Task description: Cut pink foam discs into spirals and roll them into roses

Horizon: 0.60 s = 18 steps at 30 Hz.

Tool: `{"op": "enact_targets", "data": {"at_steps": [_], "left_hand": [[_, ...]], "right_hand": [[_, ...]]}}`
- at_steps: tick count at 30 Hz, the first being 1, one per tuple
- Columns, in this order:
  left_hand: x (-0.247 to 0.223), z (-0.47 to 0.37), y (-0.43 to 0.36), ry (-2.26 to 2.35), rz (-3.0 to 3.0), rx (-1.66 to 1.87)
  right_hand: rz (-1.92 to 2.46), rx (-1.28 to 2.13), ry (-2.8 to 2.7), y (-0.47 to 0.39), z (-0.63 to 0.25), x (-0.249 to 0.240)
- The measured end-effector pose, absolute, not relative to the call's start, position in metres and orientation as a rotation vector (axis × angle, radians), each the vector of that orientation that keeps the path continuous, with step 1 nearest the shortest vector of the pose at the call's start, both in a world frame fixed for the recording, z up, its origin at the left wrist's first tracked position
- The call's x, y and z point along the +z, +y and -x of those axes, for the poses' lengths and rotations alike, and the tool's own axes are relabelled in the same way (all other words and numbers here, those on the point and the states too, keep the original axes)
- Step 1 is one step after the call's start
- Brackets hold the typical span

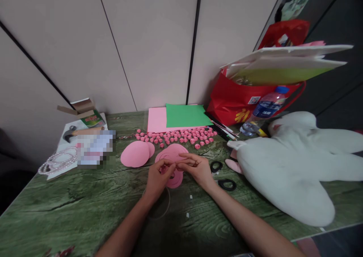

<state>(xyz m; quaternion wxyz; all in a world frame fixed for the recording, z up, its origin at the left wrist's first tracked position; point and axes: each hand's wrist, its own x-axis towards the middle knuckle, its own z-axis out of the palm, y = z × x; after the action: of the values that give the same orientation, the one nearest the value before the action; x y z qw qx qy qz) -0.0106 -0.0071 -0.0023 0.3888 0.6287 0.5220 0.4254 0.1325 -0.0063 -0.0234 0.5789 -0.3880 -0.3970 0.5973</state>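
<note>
My left hand (157,178) and my right hand (200,170) meet over the middle of the table. Both have thumb and fingers pinched together on a pink paper spiral (177,180), whose cut rings hang below and behind the fingertips. The exact spot of the pinch is partly hidden by the fingers. Left of my hands lie pink paper ovals (134,154). Just behind, many small rolled pink paper roses (172,136) form a wide band. Scissors with black handles (227,184) rest beside my right wrist, partly covered by that hand.
Pink sheets (157,119) and a green sheet (185,116) lie against the wall. At right are pens (224,128), a water bottle (265,109), a red bag (224,98) and a white plush toy (283,173). A hammer (70,133) and bead strands (58,160) sit left.
</note>
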Motion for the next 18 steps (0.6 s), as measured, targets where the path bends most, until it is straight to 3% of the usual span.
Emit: {"op": "enact_targets", "data": {"at_steps": [18], "left_hand": [[-0.0024,0.0112,-0.0062,1.281,-1.550,1.083]], "right_hand": [[0.885,1.400,-1.006,-0.0056,-0.1356,-0.0213]]}}
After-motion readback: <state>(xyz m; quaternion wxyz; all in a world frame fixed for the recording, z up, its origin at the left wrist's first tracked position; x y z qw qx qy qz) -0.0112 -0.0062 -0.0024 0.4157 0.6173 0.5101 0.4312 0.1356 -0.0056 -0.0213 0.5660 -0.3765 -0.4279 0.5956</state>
